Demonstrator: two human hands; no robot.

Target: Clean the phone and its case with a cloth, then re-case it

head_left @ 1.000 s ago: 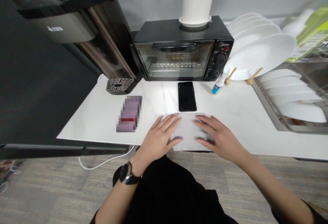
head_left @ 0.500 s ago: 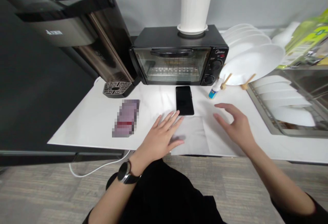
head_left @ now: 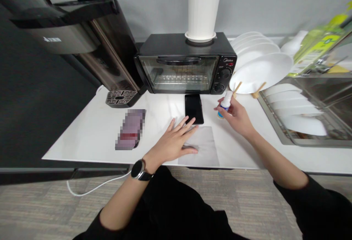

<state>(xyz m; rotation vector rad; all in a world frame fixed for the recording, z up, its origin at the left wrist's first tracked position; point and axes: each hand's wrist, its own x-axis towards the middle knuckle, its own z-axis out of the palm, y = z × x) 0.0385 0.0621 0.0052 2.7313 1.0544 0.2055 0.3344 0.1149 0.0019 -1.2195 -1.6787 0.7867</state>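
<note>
My left hand point(head_left: 172, 143) lies with fingers spread over the left part of a thin white cloth or wipe point(head_left: 207, 144), fingertips at the lower edge of a black smartphone point(head_left: 193, 106). The phone rests flat, its dark screen up. My right hand point(head_left: 238, 117) has its thumb and fingers closed round a small spray bottle point(head_left: 226, 102) with a white top and a blue label. The bottle leans slightly, to the right of the phone; whether its base touches the counter I cannot tell.
Behind the phone stands a black toaster oven point(head_left: 181, 73) with a white cup point(head_left: 204, 11) of sticks on top. A dispenser machine point(head_left: 121, 99) and a pixelated flat object point(head_left: 130, 130) are at left. White plates point(head_left: 261, 69) and a sink rack of bowls point(head_left: 291, 110) are at right.
My right hand has moved forward and left and taken hold of the spray bottle. The bottle is shifted a little toward me. My left hand stays by the phone; the view has shifted slightly.
</note>
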